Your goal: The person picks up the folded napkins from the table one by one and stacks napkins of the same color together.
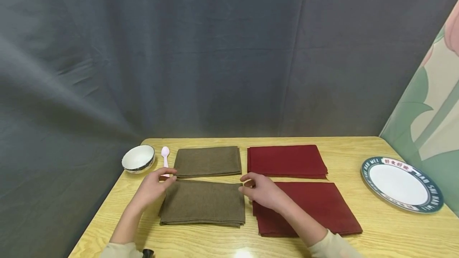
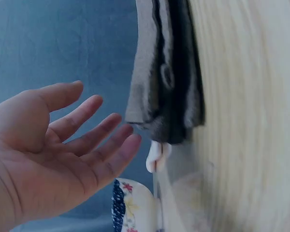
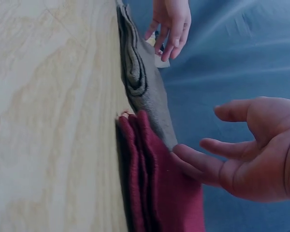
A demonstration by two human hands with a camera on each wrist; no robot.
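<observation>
We have the near olive cloth [image 1: 203, 203], folded, lying toward the front edge of the tabletop [image 1: 387, 234], left of centre, and both our hands sit at its far corners. Our left hand [image 1: 153, 186] hovers at the far-left corner with fingers spread and relaxed, holding nothing; the left wrist view shows the palm open just beside the stacked folds. Our right hand [image 1: 261, 189] is at the far-right corner, also loosely open, its fingertips resting where the olive cloth meets the near red cloth [image 1: 315, 206].

We judge the risks small but real: the right fingers could catch the red cloth's edge along with the olive one and drag it askew, and a grip on only the top layer could let the folds slide apart. The left hand is close to the pink spoon [image 1: 165, 154] and could knock it toward the bowl [image 1: 138, 158].

We count two olive cloths, the other [image 1: 208, 161] nearer the back edge, two red cloths, one [image 1: 286, 160] behind, one spoon, one bowl at the left edge, and one plate [image 1: 401, 183] at the right edge.
</observation>
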